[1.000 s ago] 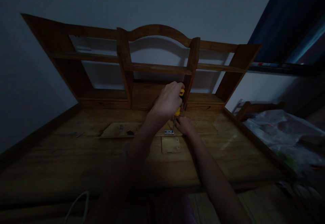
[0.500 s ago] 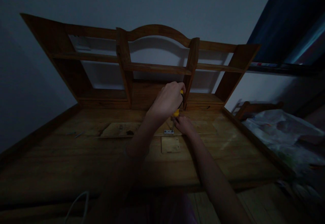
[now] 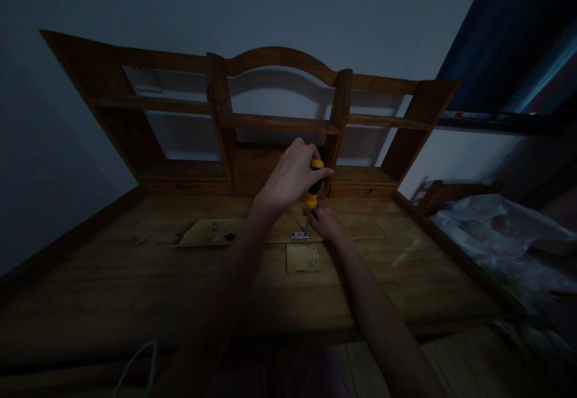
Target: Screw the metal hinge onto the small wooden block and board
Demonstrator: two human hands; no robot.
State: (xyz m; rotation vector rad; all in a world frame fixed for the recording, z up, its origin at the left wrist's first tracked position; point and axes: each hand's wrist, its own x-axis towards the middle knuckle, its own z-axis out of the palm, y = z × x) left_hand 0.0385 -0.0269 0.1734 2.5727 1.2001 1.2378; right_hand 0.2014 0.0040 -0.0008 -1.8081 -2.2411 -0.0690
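My left hand is closed around the upper part of a screwdriver with a yellow and black handle. The screwdriver stands nearly upright, its shaft leading down to the right end of a small metal bracket. That bracket lies at the near edge of a long wooden board flat on the desk. My right hand is on the same board just right of the shaft, its fingers bent at the far edge. A small square wooden piece is right below the bracket.
A wooden shelf unit rises at the back of the desk. Thin slivers lie at the left. A white cable loops at the near left edge. To the right are plastic bags and a chair back.
My left hand's fingers have shifted on the screwdriver handle, with the thumb now stretched out to the right and more handle showing. My right hand stays in place.
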